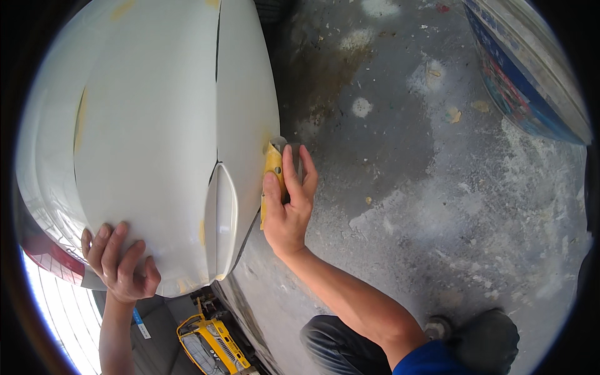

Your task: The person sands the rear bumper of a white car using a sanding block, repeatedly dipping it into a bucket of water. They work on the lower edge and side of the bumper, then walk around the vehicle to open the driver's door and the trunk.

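A pale car bumper [154, 117] fills the left of the view, with yellowish patches on its surface and dark seams running along it. My right hand [291, 201] grips a yellow sheet of sandpaper [274, 161], its edge curled and a hole showing in it. The sandpaper touches the bumper's lower side, beside a yellowish smear. A grey piece, perhaps a sanding block, shows partly behind my fingers. My left hand [119, 267] rests on the bumper with fingers spread, holding nothing. Between the hands lies an oval recessed trim piece [225, 220] in the bumper.
A red tail light [54, 258] is left of my left hand. Below it, a yellow truck [213, 347] stands in the background. Paint-spotted concrete floor [398, 187] spreads to the right, with a large worn bucket or drum [529, 70] at upper right. My bent knee [337, 337] is near the bottom.
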### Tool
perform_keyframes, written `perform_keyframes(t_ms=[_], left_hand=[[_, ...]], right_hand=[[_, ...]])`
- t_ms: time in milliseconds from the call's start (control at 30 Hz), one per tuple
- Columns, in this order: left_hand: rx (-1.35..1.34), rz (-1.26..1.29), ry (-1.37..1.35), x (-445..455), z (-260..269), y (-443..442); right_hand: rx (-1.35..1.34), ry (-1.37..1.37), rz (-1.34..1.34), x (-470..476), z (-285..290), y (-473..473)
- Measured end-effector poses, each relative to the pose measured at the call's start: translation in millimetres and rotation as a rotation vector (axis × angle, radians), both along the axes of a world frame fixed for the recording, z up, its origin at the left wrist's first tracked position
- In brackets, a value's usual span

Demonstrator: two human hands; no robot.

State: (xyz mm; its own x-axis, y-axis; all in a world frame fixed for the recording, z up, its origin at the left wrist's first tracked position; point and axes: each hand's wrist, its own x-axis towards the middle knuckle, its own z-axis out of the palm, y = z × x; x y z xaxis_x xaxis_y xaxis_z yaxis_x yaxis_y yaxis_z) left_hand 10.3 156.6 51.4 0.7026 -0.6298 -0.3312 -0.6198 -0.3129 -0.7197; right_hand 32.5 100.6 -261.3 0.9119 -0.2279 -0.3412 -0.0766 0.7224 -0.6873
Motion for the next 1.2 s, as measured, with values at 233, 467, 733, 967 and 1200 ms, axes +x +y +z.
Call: perform_keyframes(t_ms=[233,467,733,967,1200], left_hand=[[-0.005,-0.014,0.023,0,1,3],[-0.007,-0.007,-0.008,-2,-3,4],[-0.017,-0.021,0.008,-1,-1,3],[-0.04,-0.013,-0.002,-3,-3,3],[-0.037,-0.021,-0.01,1,-5,0]], right_hand=[[0.063,0.008,0.011,-6,29,-17],[0.197,0.055,0.113,65,-30,-13],[0.03,-0.059,0.109,75,-24,-23],[-0.138,-0.185,-0.001,45,28,-45],[-0.038,-0.037,0.229,78,10,-53]])
